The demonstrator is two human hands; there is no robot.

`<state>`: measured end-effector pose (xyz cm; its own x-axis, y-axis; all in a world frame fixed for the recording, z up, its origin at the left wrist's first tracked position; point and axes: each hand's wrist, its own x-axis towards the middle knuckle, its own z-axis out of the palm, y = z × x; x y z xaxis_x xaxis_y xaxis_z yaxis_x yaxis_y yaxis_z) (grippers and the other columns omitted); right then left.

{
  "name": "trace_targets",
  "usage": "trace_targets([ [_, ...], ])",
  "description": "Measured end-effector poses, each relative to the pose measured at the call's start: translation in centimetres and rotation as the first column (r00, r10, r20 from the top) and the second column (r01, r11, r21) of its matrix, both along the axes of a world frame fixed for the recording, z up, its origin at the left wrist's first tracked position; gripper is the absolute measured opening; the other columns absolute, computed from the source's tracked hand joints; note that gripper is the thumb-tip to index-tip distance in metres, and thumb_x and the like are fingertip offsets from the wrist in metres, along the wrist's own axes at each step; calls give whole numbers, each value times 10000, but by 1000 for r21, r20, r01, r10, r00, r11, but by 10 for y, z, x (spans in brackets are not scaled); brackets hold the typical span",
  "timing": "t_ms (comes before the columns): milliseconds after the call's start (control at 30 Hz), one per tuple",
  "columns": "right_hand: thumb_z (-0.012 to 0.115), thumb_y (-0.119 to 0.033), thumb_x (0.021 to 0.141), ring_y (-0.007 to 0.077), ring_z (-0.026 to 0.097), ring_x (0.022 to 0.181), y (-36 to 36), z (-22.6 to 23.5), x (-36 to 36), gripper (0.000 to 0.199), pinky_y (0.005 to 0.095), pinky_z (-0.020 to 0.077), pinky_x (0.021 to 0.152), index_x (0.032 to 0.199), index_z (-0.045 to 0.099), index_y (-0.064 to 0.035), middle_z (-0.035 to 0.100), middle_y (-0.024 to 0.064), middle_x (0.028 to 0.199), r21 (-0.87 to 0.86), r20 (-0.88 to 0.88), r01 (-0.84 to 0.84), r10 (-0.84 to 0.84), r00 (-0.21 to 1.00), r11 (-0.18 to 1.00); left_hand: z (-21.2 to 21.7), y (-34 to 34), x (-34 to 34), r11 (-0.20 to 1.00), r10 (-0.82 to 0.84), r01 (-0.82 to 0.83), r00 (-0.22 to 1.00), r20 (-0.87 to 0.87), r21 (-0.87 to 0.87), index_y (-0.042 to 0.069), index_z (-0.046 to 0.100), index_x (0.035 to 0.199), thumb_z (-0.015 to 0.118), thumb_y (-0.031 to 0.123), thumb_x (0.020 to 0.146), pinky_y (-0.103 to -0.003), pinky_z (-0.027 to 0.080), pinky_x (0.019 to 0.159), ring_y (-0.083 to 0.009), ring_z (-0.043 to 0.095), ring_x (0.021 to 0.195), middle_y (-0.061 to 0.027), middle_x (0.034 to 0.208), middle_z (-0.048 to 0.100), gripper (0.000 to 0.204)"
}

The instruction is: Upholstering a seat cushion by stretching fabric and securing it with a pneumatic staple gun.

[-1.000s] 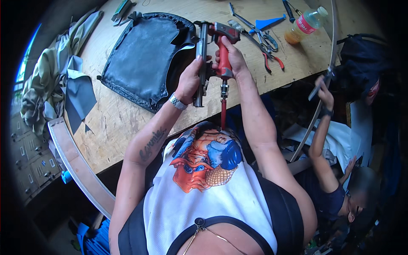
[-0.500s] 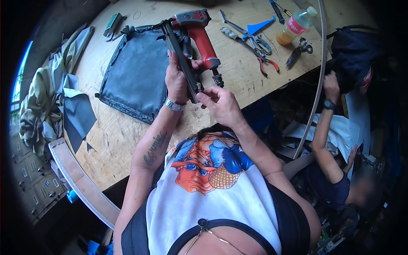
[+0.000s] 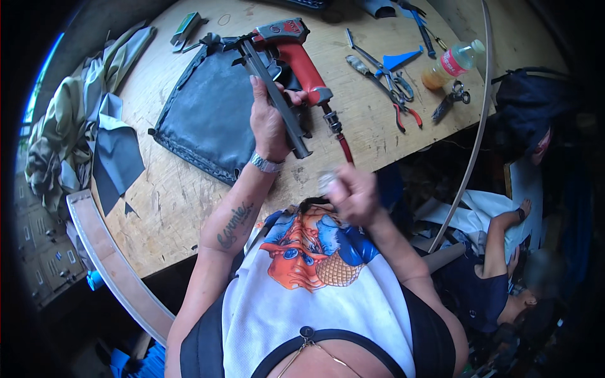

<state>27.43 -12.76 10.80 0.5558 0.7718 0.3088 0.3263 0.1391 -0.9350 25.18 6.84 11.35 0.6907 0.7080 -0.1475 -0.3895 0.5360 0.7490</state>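
Observation:
My left hand (image 3: 270, 126) is closed around a red and grey pneumatic staple gun (image 3: 302, 69), its long dark magazine slanting across my palm. From the coupling under the gun's handle a red air hose (image 3: 345, 148) runs down behind my other hand. Nearer my body, apart from the gun, my right hand (image 3: 356, 194) is closed and smeared by motion. A small whitish-silver thing (image 3: 327, 183) shows at its fingers, too blurred to name. Beneath the gun lies a black padded cover (image 3: 214, 113) with gathered edges, flat on the wooden table (image 3: 170, 230).
Pliers (image 3: 403, 113), a hammer (image 3: 425, 38), scissors (image 3: 452, 101) and a drink bottle (image 3: 450, 66) stand or lie at the right. Draped fabric (image 3: 88, 113) and a small green box (image 3: 188, 28) are at the left. A co-worker (image 3: 479, 283) sits low at the right.
My right hand has left the magazine's lower end and moved down and right, toward my body. The red hose below the gun has come into sight. My left hand keeps its hold.

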Motion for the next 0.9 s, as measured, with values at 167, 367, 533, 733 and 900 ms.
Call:
trace_targets([
  [167,539,-116,861,303,529,609,36,-7,-19,136,382,426,549,792,499,-6,502,142,686,71,36,0,-2,999,997,4,-9,-11,999,3,-1,997,72,-38,48,491,919,357,505,978,-338,478,788,-231,608,773,-109,705,578,480],
  [367,494,-147,898,361,545,735,40,12,-22,147,446,457,643,888,520,-3,543,177,786,-67,228,-3,18,974,998,8,-18,-27,981,-75,59,994,79,186,63,489,1072,454,414,972,-384,389,970,-235,588,946,-105,881,604,367],
  [533,492,-171,910,387,571,787,40,25,-27,175,466,465,662,930,486,3,548,194,796,-138,177,21,4,984,990,16,-20,-29,962,-149,128,986,72,240,61,491,1086,434,395,982,-391,349,1031,-252,582,1046,-125,923,625,355],
  [733,502,-132,921,378,600,741,36,24,-32,128,456,470,632,909,491,-5,569,192,809,-13,67,24,-23,998,1000,17,-15,-18,981,-186,174,968,171,81,62,500,997,430,464,968,-361,464,874,-264,617,900,-109,761,593,409],
  [900,592,-85,863,323,603,619,12,29,-24,122,390,469,531,795,516,-17,563,143,702,30,161,164,-166,973,986,27,-11,-16,982,-181,188,943,278,2,61,517,966,373,565,946,-351,479,785,-278,607,792,-120,686,567,525],
])
